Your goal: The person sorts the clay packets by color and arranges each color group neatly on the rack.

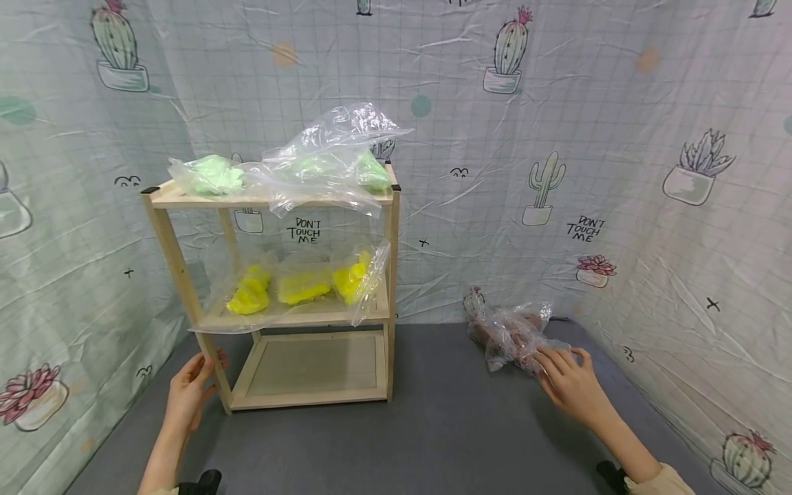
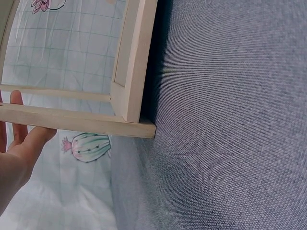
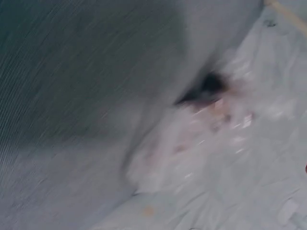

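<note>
A light wooden shelf rack (image 1: 390,275) stands on the left of the dark grey surface. My left hand (image 1: 188,392) holds its front left post low down; the left wrist view shows the thumb on one side of the post (image 2: 86,120) and fingers past the other. At the right, a clear plastic bag (image 1: 504,337) with reddish-brown contents lies near the back wall. My right hand (image 1: 575,385) is at the bag's near right edge, its fingers stretched over it and the fingertips partly hidden. The right wrist view is blurred and shows the bag (image 3: 177,143) without the hand.
Clear bags with pale green lumps (image 1: 216,175) lie on the top shelf. The middle shelf bears bags with yellow lumps (image 1: 303,285), some plastic hanging over its front edge. A cactus-print sheet (image 1: 445,172) encloses the back and sides.
</note>
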`<state>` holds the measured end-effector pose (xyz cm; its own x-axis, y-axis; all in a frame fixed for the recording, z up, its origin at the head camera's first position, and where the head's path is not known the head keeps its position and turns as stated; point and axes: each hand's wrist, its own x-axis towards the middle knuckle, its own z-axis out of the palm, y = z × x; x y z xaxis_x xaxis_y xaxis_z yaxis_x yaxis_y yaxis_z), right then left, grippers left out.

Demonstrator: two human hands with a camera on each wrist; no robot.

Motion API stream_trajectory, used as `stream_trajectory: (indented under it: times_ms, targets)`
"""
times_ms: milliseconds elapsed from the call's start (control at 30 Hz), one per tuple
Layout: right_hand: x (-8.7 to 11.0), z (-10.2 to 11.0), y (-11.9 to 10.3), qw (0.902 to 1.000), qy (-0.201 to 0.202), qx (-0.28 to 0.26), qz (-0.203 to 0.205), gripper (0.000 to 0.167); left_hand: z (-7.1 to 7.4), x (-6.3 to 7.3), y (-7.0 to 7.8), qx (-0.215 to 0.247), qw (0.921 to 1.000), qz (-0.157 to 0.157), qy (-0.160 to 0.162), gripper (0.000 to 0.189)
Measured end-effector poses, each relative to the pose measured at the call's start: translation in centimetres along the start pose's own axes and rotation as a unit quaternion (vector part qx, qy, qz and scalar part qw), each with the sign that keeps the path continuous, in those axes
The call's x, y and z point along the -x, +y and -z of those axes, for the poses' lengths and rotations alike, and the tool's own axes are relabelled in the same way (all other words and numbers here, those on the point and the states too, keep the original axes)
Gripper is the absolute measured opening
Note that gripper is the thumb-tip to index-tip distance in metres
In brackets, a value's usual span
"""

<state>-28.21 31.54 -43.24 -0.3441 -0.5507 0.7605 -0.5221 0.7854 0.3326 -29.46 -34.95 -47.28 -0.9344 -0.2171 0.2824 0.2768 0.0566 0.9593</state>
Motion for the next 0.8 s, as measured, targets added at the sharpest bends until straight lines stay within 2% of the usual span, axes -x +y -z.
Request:
stream_trajectory:
  times_ms: [100, 133, 233, 300, 367, 433, 467, 533, 633, 800]
  targets:
    - [1.0, -0.8, 1.2, 0.9993, -0.030, 0.008, -0.020, 0.057, 0.8, -0.8, -1.6, 0.017, 0.9998, -0.004, -0.003, 0.039]
    - [1.3, -1.0, 1.6, 0.9988, -0.041, 0.011, -0.026, 0.059, 0.8, -0.8, -1.5, 0.018, 0.9998, -0.004, -0.005, 0.039]
    - [2.0, -1.7, 2.6, 0.9964, -0.072, 0.019, -0.040, 0.065, -0.1, 0.3, 0.7, 0.005, 1.0000, -0.003, -0.006, 0.037]
    - [2.4, -2.1, 3.2, 0.9944, -0.092, 0.024, -0.046, 0.065, -1.0, 1.2, 2.4, 0.012, 0.9998, -0.012, -0.005, 0.034]
    - [2.8, -2.3, 3.7, 0.9915, -0.116, 0.026, -0.053, 0.049, -1.8, 2.0, 4.0, 0.002, 0.9999, -0.008, -0.008, 0.032]
    - [3.0, -2.6, 4.1, 0.9869, -0.145, 0.027, -0.065, 0.036, -2.2, 2.4, 4.8, 0.015, 0.9998, -0.007, -0.008, 0.029]
    - [3.1, -2.7, 4.3, 0.9841, -0.160, 0.027, -0.073, 0.036, -2.3, 2.5, 5.1, 0.017, 0.9998, -0.004, -0.007, 0.027]
    - [3.2, -2.8, 4.5, 0.9767, -0.193, 0.024, -0.091, 0.047, -2.5, 2.6, 5.4, 0.012, 0.9999, 0.002, -0.004, 0.028]
    - [3.4, -3.1, 4.8, 0.9651, -0.237, 0.020, -0.111, 0.051, -2.4, 2.6, 5.3, 0.010, 0.9999, -0.005, -0.006, 0.030]
    - [3.6, -3.6, 5.4, 0.9545, -0.274, 0.008, -0.118, 0.054, -2.3, 2.5, 5.1, 0.007, 0.9999, -0.009, -0.006, 0.035]
